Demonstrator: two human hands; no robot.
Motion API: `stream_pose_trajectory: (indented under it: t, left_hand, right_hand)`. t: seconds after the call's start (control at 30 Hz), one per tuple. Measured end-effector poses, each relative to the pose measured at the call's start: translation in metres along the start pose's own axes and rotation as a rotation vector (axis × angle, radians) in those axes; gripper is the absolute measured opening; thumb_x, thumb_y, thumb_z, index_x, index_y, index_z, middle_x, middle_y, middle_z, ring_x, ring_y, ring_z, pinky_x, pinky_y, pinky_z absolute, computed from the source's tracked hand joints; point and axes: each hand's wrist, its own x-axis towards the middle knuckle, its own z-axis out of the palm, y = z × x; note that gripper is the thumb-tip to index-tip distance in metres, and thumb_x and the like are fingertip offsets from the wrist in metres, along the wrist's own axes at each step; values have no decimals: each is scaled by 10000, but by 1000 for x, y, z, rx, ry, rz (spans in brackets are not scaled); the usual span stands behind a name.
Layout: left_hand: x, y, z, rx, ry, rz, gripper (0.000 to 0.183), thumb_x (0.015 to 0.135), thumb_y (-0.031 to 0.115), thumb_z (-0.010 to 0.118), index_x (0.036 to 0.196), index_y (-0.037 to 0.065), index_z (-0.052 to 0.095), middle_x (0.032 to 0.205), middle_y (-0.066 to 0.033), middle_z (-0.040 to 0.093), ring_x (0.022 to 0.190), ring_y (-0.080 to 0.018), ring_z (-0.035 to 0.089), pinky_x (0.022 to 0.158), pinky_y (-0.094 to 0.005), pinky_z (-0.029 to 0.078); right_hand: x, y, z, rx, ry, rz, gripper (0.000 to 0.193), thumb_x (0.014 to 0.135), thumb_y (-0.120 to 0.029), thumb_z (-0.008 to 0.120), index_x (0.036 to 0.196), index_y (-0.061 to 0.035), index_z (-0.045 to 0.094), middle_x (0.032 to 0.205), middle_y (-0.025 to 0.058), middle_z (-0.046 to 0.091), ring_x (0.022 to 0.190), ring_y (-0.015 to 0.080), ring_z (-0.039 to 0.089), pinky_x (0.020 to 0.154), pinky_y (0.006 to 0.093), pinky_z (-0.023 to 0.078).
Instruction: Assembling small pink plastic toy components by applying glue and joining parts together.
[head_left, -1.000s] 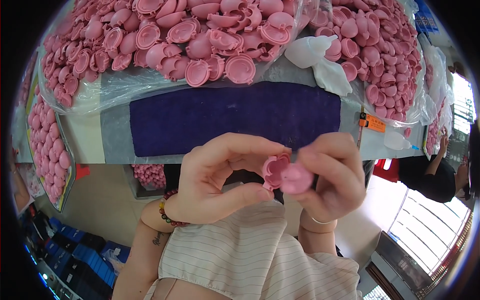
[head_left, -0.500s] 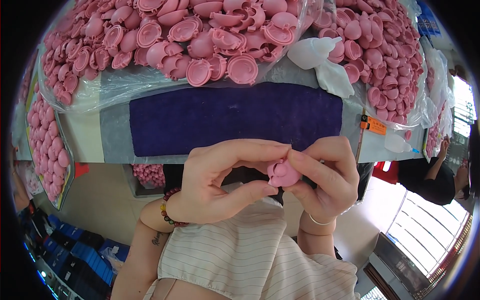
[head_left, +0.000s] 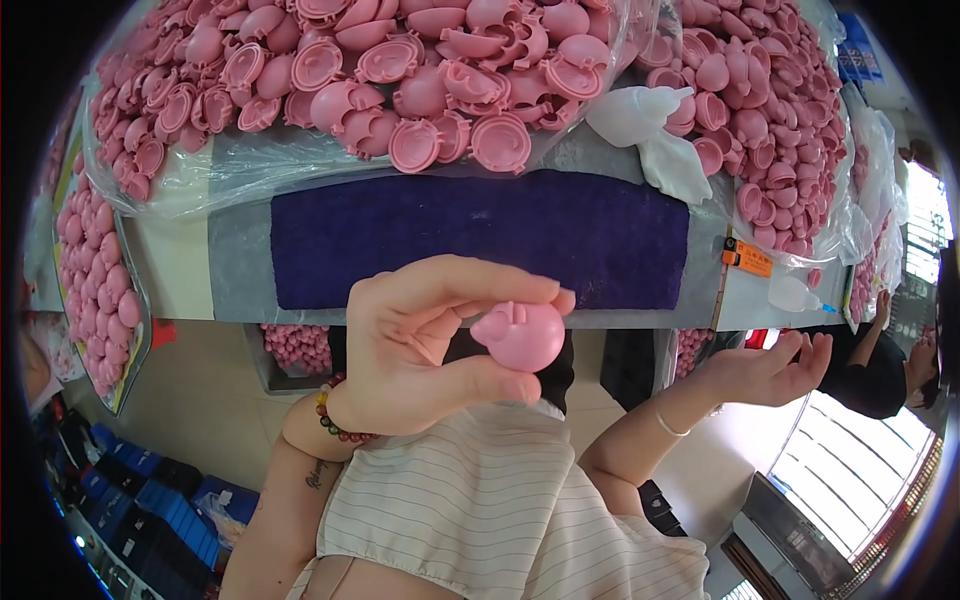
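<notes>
A small round pink plastic ball (head_left: 528, 338) with a snout-like knob and small raised tabs is pinched between the thumb and fingertips of my left hand (head_left: 410, 335). It hangs in the air just in front of the table edge, its smooth rounded side turned right. Well to the right, my right hand (head_left: 775, 370) is palm up, fingers loosely curled and apart, holding nothing. Beyond the hands lies a dark purple cloth (head_left: 470, 240). Behind it, loose pink half-shells (head_left: 415, 146) with tabs and rims are heaped on clear plastic.
A white squeeze bottle (head_left: 635, 115) and a white rag (head_left: 675, 165) lie between two pink heaps. A second small bottle (head_left: 793, 294) sits right, near an orange-labelled tool (head_left: 747, 256). Pink balls fill a tray (head_left: 135, 355) at left and a bin (head_left: 265, 370) below. Another person (head_left: 870, 365) is far right.
My right hand has let go of the pink ball and swung out to the right. My left hand keeps the ball, slightly left and higher, now turned to show its rounded side.
</notes>
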Motion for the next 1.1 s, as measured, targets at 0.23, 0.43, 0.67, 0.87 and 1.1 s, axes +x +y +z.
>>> stream_pose_trajectory:
  t: [0.23,0.43,0.67,0.87,1.1]
  left_hand:
    - [-4,6,-7,-247,-90,-87,475,554,15,744,970,-51,525,940,-147,573,904,-254,566,794,-339,459]
    - [-2,-4,-7,-484,-85,-95,522,567,192,769,966,-30,516,923,-146,574,849,-218,578,746,-310,475]
    - [2,12,0,-437,64,-269,579,549,386,762,902,56,443,688,-93,555,623,-190,545,559,-294,472]
    - [-13,21,-15,-247,-47,-98,572,544,265,784,935,-51,510,839,-159,588,772,-195,590,702,-289,481]
    - [-38,96,-90,1035,820,469,340,745,172,619,960,-70,517,887,-118,571,815,-182,563,737,-270,436]
  right_hand:
    - [14,57,-6,-263,-91,230,459,736,-168,624,1089,48,426,1001,126,498,835,172,503,646,237,430]
    - [19,38,7,-291,-278,367,320,761,-187,604,955,60,541,804,100,600,694,113,546,606,225,438]
    - [-13,-43,26,383,-331,381,444,804,-334,529,956,82,510,745,142,596,622,133,538,485,172,378]
    - [-33,-82,45,618,-633,387,542,752,-414,569,940,91,510,683,157,579,573,136,507,510,178,361]
    - [-36,-67,37,615,-644,432,520,737,-382,595,947,88,517,674,134,567,593,125,498,543,190,350]
